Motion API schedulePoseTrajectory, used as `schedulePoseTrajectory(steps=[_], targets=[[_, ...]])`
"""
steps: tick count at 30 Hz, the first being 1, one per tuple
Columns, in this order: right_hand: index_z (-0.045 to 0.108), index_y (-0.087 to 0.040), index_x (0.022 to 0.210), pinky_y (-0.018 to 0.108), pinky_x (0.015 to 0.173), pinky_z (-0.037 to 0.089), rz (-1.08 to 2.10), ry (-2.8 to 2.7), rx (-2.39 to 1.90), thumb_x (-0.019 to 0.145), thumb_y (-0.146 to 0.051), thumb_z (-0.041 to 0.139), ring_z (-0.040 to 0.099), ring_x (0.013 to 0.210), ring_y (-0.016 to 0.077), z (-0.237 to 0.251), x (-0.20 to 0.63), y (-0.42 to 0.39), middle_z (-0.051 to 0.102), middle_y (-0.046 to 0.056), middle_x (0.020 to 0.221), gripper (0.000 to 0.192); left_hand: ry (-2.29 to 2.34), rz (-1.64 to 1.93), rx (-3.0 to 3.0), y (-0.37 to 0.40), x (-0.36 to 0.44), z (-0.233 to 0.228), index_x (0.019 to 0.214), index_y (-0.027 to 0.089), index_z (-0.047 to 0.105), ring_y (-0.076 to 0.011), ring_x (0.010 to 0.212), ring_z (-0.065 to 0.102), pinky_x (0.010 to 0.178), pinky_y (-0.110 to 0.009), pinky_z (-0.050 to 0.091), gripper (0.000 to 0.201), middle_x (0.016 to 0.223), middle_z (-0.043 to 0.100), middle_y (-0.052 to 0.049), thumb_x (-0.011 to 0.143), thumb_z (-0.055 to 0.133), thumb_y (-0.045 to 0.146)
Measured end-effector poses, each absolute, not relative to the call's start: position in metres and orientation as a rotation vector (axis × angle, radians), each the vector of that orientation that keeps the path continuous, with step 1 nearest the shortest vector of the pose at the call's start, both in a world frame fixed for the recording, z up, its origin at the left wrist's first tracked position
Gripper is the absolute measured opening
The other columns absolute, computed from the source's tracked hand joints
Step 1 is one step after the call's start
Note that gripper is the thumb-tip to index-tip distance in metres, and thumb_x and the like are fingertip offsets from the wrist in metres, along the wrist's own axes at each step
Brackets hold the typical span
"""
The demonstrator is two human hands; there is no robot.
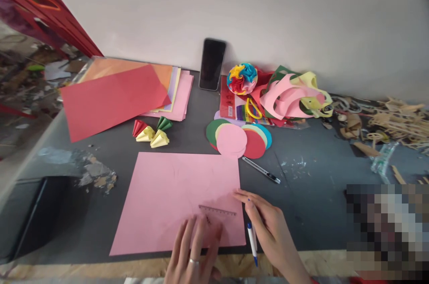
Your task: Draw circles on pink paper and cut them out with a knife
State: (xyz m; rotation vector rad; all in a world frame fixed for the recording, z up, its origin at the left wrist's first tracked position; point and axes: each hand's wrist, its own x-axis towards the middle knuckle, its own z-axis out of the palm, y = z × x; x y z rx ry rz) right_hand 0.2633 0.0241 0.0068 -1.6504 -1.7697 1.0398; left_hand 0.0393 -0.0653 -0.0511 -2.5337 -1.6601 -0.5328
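Observation:
A pink sheet of paper [174,185] lies flat in front of me. My left hand [192,246] rests on its lower part with the fingers spread. The fingers cover part of a clear plastic ruler [217,210], whose marked edge shows beyond them. At the sheet's right edge is my right hand [268,226], its fingertips touching the paper. A white and blue pen [252,241] passes under the right thumb, its lower end pointing toward me. Beyond the sheet's upper right corner lies a utility knife [261,170].
Paper circles [231,140] overlap behind the sheet. Folded paper cones [152,134] sit to their left, below a red sheet [117,100]. A phone [212,65] leans against the wall beside a colourful paper ball [241,79] and cut paper scraps [288,96]. A black object [36,217] is at left.

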Motion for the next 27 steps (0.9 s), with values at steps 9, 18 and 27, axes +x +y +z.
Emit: schedulePoseTrajectory(steps=[9, 18, 27], targets=[[0.082, -0.029, 0.106, 0.041, 0.098, 0.062, 1.147, -1.532, -1.703, 0.104, -0.053, 0.043, 0.073, 0.116, 0.0295, 0.007, 0.263, 0.029, 0.079, 0.009, 0.118, 0.045, -1.661, -0.711, -2.477, -0.064, 0.062, -0.056, 0.126, 0.027, 0.072, -0.0278, 0.123, 0.07, 0.097, -0.037, 0.064, 0.04, 0.126, 0.075, -0.011, 0.089, 0.058, 0.021], [0.08, -0.028, 0.112, 0.044, 0.103, 0.059, 1.189, -1.5, -1.709, 0.103, -0.053, 0.047, 0.072, 0.118, 0.0296, 0.001, 0.266, 0.028, 0.078, 0.009, 0.118, 0.043, -1.611, -0.665, -2.624, -0.055, 0.047, -0.037, 0.128, 0.025, 0.071, -0.024, 0.132, 0.064, 0.103, -0.029, 0.059, 0.053, 0.136, 0.073, -0.008, 0.086, 0.047, 0.004], [0.078, -0.023, 0.092, 0.03, 0.076, 0.06, 1.178, -1.393, -1.654, 0.099, -0.054, 0.054, 0.072, 0.082, 0.0218, 0.003, 0.267, 0.025, 0.076, 0.005, 0.09, 0.04, -1.576, -0.627, -2.597, -0.051, 0.048, -0.031, 0.122, 0.027, 0.074, -0.0209, 0.12, 0.071, 0.083, -0.023, 0.064, 0.057, 0.125, 0.079, -0.001, 0.08, 0.049, -0.003]])
